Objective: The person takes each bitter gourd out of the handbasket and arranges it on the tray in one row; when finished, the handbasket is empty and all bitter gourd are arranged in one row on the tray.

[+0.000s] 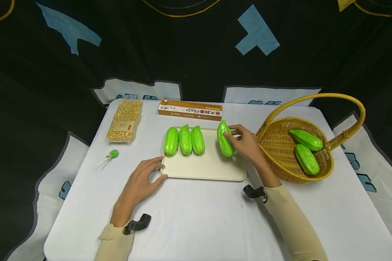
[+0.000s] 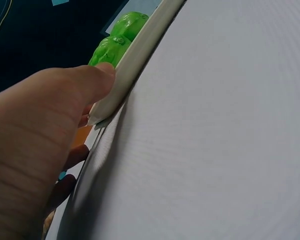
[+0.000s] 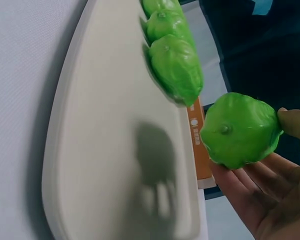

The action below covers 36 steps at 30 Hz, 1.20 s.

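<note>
Now, from the head view, the right hand (image 1: 246,143) has its grip curled round a green gourd (image 1: 225,139), thumb on the near face and fingers behind, held over the right end of the cream tray (image 1: 205,168); three more gourds (image 1: 184,140) lie side by side at the tray's left, and two others (image 1: 305,150) sit in the wicker basket (image 1: 276,143) on the white worktop (image 1: 196,217). Left wrist view: the left hand (image 2: 45,140) presses its thumb against the tray's rim, fingers relaxed, gripping nothing. Right wrist view: the held gourd hangs above the tray surface, cradled against the fingers (image 3: 252,192), casting a shadow below.
</note>
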Each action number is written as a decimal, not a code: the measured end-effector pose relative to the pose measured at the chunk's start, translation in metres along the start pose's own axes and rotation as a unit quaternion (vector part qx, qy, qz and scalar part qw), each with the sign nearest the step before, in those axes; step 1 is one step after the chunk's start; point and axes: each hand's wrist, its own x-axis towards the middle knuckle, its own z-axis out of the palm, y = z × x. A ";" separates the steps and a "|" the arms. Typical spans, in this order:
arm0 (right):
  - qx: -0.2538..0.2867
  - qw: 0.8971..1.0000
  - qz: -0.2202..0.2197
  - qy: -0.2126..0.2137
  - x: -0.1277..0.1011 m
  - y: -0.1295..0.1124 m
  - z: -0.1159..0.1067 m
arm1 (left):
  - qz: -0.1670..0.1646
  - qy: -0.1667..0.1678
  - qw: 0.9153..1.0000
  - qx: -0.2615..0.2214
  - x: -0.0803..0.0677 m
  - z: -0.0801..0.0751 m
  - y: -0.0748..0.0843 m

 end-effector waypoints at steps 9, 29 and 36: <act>-0.040 0.999 0.014 -0.017 0.010 -0.003 0.011 | 0.001 0.010 1.000 -0.007 0.000 0.001 -0.002; -0.080 0.996 0.015 -0.036 0.027 -0.003 0.034 | 0.006 0.011 1.000 -0.013 0.001 0.001 -0.004; -0.082 0.996 0.013 -0.042 0.032 -0.002 0.042 | 0.000 0.005 1.000 -0.008 0.001 0.001 -0.004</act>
